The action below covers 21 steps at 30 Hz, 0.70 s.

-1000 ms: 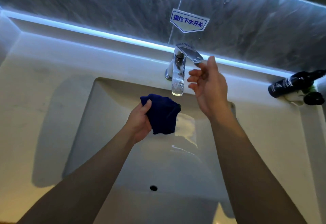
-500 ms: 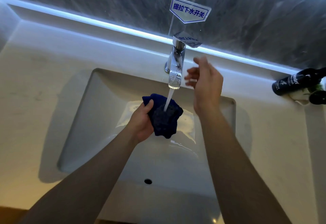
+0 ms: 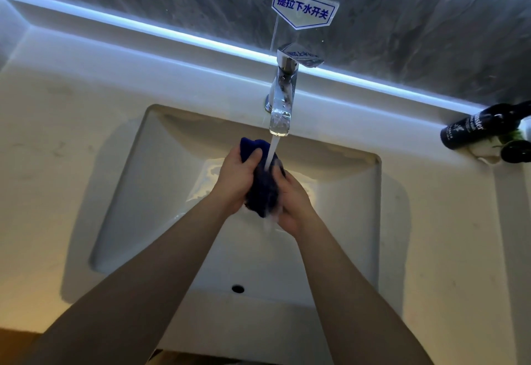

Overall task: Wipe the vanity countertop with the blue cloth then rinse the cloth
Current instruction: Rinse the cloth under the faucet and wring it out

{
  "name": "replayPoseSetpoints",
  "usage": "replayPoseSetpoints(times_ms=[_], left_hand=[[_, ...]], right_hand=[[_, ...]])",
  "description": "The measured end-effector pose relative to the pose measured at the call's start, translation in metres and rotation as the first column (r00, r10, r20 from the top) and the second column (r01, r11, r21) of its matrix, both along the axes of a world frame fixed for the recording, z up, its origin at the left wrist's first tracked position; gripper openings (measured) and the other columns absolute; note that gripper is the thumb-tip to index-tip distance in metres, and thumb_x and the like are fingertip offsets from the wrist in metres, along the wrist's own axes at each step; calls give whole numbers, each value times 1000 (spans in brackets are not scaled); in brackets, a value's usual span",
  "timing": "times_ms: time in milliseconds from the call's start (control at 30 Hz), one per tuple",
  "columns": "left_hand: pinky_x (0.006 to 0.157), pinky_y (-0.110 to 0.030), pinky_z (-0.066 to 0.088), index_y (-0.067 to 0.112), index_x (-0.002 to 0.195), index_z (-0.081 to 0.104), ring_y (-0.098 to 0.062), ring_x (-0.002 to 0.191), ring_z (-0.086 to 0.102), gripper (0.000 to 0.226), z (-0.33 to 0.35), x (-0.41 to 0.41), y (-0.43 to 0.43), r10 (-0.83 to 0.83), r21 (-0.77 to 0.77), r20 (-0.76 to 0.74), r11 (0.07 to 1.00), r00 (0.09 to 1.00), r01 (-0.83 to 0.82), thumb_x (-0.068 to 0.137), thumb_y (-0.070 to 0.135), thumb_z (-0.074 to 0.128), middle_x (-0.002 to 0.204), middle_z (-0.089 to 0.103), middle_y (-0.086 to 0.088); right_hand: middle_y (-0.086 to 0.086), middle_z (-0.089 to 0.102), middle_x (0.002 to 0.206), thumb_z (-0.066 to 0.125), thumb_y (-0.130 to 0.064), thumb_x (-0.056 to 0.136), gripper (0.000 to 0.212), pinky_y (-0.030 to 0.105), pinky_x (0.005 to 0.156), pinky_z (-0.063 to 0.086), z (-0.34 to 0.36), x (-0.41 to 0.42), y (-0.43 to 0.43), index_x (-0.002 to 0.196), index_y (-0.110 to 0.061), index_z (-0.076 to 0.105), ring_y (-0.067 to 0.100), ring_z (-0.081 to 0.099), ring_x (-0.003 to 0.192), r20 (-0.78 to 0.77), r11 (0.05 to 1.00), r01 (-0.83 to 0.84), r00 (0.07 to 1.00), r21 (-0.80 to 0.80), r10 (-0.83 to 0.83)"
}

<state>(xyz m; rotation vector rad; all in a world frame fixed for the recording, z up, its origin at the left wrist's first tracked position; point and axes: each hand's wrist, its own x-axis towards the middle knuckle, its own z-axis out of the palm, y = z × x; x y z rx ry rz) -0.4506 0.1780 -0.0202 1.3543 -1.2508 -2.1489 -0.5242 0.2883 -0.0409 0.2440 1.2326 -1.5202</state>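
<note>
The blue cloth [image 3: 265, 189] is bunched up over the white sink basin [image 3: 149, 180], wet and dark. My left hand [image 3: 234, 180] grips its left side and my right hand [image 3: 293, 206] grips its right side, so both are shut on it. A stream of water [image 3: 272, 153] runs from the chrome faucet [image 3: 283, 97] straight onto the cloth and drips off below my hands. The pale vanity countertop [image 3: 57, 140] surrounds the basin.
Dark bottles [image 3: 477, 126] lie on the counter at the far right by the wall. A blue-lettered sign [image 3: 304, 8] hangs on the mirror above the faucet. An overflow hole [image 3: 238, 288] sits in the basin's near wall.
My right hand came down from the faucet handle and closed on the cloth. Water started running onto the cloth, which both hands now hold under the stream.
</note>
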Motion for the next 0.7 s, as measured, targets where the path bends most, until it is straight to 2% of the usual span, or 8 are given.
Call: replayPoseSetpoints(times_ms=[67, 133, 233, 367, 467, 533, 633, 700], left_hand=[[96, -49, 58, 17, 119, 64, -30, 105, 72, 19, 4, -8, -3, 50, -96, 75, 994, 996, -43, 101, 21, 59, 113, 74, -10], [93, -46, 58, 21, 113, 65, -24, 99, 72, 16, 8, -15, 3, 30, -182, 97, 983, 995, -12, 99, 26, 60, 107, 74, -6], [80, -27, 54, 26, 111, 64, -11, 92, 69, 14, 17, -24, 25, -35, -295, 115, 953, 993, 67, 98, 33, 63, 100, 72, 4], [77, -36, 52, 32, 91, 61, -13, 86, 67, 18, 18, -29, 31, -67, -489, 250, 852, 966, 186, 93, 50, 64, 82, 69, 11], [78, -42, 54, 29, 91, 66, -26, 86, 68, 28, 16, -33, 22, -100, -520, 306, 815, 947, 254, 90, 55, 59, 78, 67, 7], [75, -43, 54, 23, 94, 66, -34, 85, 65, 33, 13, -36, 18, -124, -526, 431, 771, 894, 360, 87, 54, 54, 75, 61, 2], [66, -38, 45, 24, 73, 58, -33, 79, 64, 44, 5, -37, 12, -119, -467, 488, 802, 865, 373, 97, 59, 44, 72, 62, -2], [61, -33, 39, 23, 65, 54, -34, 75, 62, 42, 1, -36, 8, -136, -401, 528, 830, 839, 387, 98, 48, 48, 70, 60, -5]], right_hand=[[15, 70, 137, 54, -33, 108, 38, 68, 108, 48, -6, -1, -7, 141, -15, 63, 41, 66, 127, 63, 995, 94, 993, 29, -96], [15, 74, 130, 59, -29, 105, 39, 59, 104, 54, -3, -5, -17, 139, -12, 64, 37, 72, 118, 164, 982, 168, 970, 92, -181], [3, 78, 95, 66, -40, 98, 27, 36, 81, 58, 16, -7, -32, 105, -17, 78, 20, 78, 82, 221, 990, 123, 966, 74, -137], [0, 52, 76, 50, -41, 105, 34, 26, 69, 42, 27, 3, -47, 81, -20, 62, 6, 60, 51, 303, 975, 220, 928, 29, -218], [3, 58, 65, 66, -38, 97, 26, 27, 73, 43, 26, 7, -52, 82, -16, 64, 12, 58, 68, 268, 969, 243, 932, 44, -246], [3, 68, 74, 60, -48, 100, 28, 33, 76, 49, 22, 5, -47, 94, -22, 68, 18, 67, 76, 305, 992, 111, 945, 55, -122], [6, 75, 93, 72, -46, 93, 32, 35, 77, 58, 13, 2, -41, 112, -20, 74, 25, 74, 87, 289, 980, 131, 942, 152, -171], [11, 76, 102, 76, -39, 92, 33, 43, 84, 62, 13, 4, -39, 115, -15, 77, 31, 75, 91, 211, 973, 148, 960, 180, -185]])
